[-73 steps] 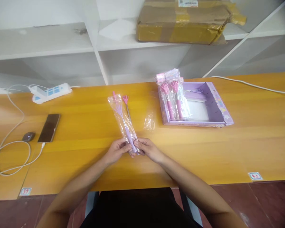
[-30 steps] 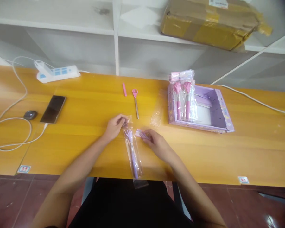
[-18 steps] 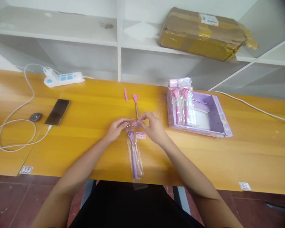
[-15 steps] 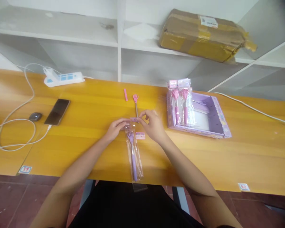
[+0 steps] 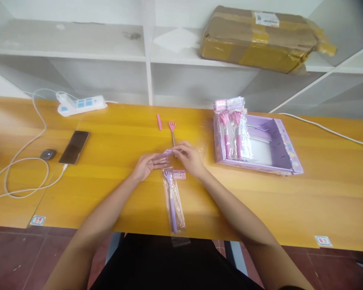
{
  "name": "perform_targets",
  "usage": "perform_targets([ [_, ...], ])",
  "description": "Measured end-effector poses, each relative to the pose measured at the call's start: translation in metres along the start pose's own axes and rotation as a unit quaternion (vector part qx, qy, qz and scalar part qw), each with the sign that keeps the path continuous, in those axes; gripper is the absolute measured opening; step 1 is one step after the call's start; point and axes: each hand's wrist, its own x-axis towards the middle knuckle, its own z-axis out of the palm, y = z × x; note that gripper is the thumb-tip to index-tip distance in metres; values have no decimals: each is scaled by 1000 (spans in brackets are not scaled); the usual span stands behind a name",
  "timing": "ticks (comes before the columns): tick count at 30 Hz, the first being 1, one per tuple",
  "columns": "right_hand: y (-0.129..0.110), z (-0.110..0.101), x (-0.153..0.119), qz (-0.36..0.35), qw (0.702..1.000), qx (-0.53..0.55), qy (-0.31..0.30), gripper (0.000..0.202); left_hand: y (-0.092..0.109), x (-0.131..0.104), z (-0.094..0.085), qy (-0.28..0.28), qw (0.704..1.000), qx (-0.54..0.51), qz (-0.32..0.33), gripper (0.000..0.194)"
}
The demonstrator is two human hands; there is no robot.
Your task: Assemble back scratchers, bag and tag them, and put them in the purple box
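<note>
A purple back scratcher [image 5: 172, 209] with a hand-shaped head lies in a clear plastic bag [image 5: 180, 205] near the table's front edge. My left hand [image 5: 145, 166] is at the bag's top end, its fingers on the clear film. Between finger and thumb, my right hand [image 5: 190, 159] pinches a small purple printed card [image 5: 167, 152] just above the bag's opening. A pink printed card [image 5: 179, 174] lies beside the purple head. Beyond my hands is a pink-headed back scratcher [image 5: 172, 127] with a metal rod, its lower end partly hidden, and a pink tube [image 5: 159, 122].
A purple display box [image 5: 261, 167] on the right holds bagged pink back scratchers [image 5: 232, 135]. On the left are a phone [image 5: 74, 147], a black mouse-like device [image 5: 48, 154], a power strip [image 5: 83, 105] and white cables. A taped carton [image 5: 257, 40] sits on the shelf.
My right hand has drawn closer to the bag's top with the purple card, which is now tilted. My left fingers have spread slightly at the film. The view has shifted a little.
</note>
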Motion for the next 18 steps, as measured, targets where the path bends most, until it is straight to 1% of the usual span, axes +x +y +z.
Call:
perform_targets([
  [5,7,3,1,-6,999,26,-16,19,1,1,0,8,1000,16,-4,39],
  [9,8,5,0,-21,1000,11,-20,12,2,2,0,7,1000,15,-10,35],
  [14,11,-1,1,-18,999,-3,-38,8,6,3,-2,1,1000,15,-20,34],
  [18,11,-8,2,-48,997,-21,-59,7,9,3,-2,-5,999,21,-27,33],
])
